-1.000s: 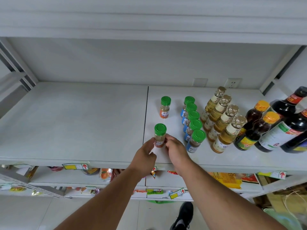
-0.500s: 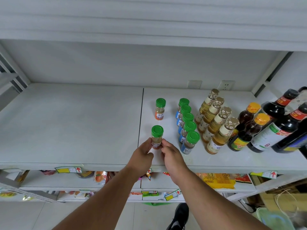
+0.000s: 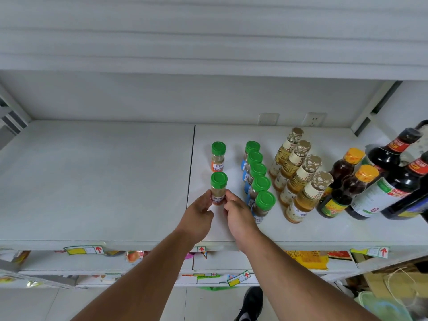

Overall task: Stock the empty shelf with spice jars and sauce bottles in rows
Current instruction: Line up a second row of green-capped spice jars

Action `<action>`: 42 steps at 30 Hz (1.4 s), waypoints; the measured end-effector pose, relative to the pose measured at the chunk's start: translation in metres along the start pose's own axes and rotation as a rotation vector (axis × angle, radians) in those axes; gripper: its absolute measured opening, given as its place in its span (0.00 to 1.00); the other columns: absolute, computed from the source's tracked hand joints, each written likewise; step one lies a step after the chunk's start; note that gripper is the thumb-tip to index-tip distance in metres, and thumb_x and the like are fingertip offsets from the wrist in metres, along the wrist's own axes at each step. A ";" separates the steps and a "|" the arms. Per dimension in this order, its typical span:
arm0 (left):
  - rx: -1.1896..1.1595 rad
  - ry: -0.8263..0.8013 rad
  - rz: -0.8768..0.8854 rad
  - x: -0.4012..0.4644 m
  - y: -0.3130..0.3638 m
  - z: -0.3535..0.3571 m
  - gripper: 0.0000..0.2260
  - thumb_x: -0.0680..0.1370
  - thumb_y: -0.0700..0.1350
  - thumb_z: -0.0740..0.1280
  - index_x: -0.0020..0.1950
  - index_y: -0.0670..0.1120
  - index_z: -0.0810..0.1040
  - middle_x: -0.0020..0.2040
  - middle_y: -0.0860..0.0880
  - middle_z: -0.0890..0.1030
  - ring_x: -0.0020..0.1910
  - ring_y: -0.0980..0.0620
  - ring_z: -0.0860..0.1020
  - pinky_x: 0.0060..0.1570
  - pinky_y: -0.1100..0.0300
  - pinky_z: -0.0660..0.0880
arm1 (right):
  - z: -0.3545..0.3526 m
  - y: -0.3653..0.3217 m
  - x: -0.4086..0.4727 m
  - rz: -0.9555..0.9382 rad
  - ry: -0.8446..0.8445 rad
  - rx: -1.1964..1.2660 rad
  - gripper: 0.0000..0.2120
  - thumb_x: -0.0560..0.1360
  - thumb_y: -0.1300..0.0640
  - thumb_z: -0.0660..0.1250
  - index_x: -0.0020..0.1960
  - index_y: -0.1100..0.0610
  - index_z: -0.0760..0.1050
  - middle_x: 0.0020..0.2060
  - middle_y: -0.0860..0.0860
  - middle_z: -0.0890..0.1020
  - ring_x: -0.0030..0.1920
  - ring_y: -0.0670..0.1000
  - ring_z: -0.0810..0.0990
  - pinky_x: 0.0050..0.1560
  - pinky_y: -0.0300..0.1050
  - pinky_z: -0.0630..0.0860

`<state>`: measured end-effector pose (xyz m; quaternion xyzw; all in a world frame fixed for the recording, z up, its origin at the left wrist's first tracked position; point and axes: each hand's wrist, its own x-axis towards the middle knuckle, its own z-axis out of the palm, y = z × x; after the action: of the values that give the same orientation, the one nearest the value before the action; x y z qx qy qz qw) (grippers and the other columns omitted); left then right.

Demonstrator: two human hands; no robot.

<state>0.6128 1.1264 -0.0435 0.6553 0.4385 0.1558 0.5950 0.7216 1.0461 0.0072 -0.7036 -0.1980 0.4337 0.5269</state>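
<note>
Head view, nearest first, what do you have?

— A black shoe [image 3: 251, 304] on the floor, lowest in the frame, then two bare forearms reaching up to the shelf [image 3: 97, 181]. Price tags [image 3: 83, 249] with red arrows sit on its front edge.

— And the hands?

— Left hand [image 3: 196, 216] and right hand [image 3: 238, 215] meet at one jar [image 3: 218, 188], just behind the shelf's front edge and right beside the seam between its two boards. Both pinch it by the lower label, fingertips on either side; the jar stands upright with its green cap clear above the fingers.

— Anything behind that jar?

— A second jar [image 3: 218, 156] of the same kind, orange label, straight behind it and apart from it. Nobody touches it.

— To the jar's right?

— A row of five green-capped jars [image 3: 257, 177] with blue labels, running front to back. The right hand's back is close to the front one; I cannot tell whether they touch. Further right, a row of four amber bottles [image 3: 298, 179], then two orange-capped dark bottles [image 3: 352, 179], then large dark sauce bottles [image 3: 393, 172] at the frame's edge.

— Farthest back?

— Two wall sockets [image 3: 291, 118] behind the shelf, above the amber row.
</note>
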 end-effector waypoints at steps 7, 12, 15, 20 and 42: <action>-0.034 0.013 -0.008 0.029 0.012 -0.002 0.33 0.76 0.29 0.58 0.78 0.54 0.70 0.71 0.60 0.77 0.72 0.64 0.71 0.69 0.67 0.66 | 0.010 -0.012 0.029 0.029 0.047 -0.020 0.25 0.82 0.63 0.58 0.76 0.49 0.72 0.69 0.46 0.78 0.68 0.45 0.73 0.66 0.38 0.66; -0.025 0.010 0.007 0.044 0.019 -0.003 0.34 0.73 0.31 0.58 0.75 0.57 0.72 0.68 0.61 0.78 0.70 0.64 0.72 0.72 0.58 0.67 | 0.013 -0.022 0.039 0.003 0.049 -0.043 0.21 0.81 0.61 0.59 0.68 0.46 0.79 0.58 0.42 0.83 0.59 0.46 0.78 0.51 0.35 0.70; -0.022 0.013 0.021 0.049 0.025 -0.003 0.34 0.73 0.31 0.57 0.74 0.57 0.73 0.67 0.61 0.79 0.70 0.64 0.73 0.69 0.61 0.68 | 0.013 -0.026 0.046 -0.009 0.050 -0.052 0.17 0.81 0.62 0.58 0.59 0.46 0.79 0.50 0.37 0.82 0.53 0.38 0.78 0.46 0.31 0.69; -0.017 0.025 0.030 0.053 0.032 -0.002 0.34 0.74 0.29 0.57 0.74 0.58 0.74 0.67 0.62 0.79 0.68 0.66 0.73 0.62 0.67 0.68 | 0.012 -0.032 0.053 -0.008 0.036 -0.032 0.17 0.81 0.64 0.57 0.54 0.43 0.77 0.44 0.33 0.79 0.46 0.33 0.75 0.43 0.29 0.68; -0.034 0.068 -0.066 0.047 0.048 -0.005 0.30 0.80 0.33 0.59 0.79 0.56 0.67 0.72 0.60 0.74 0.72 0.60 0.70 0.69 0.61 0.67 | 0.013 -0.038 0.050 -0.016 0.053 -0.017 0.22 0.84 0.60 0.57 0.75 0.47 0.71 0.60 0.45 0.78 0.59 0.46 0.73 0.53 0.37 0.67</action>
<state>0.6546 1.1698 -0.0129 0.6247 0.4772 0.1659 0.5954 0.7452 1.1041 0.0210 -0.7176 -0.1934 0.4091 0.5295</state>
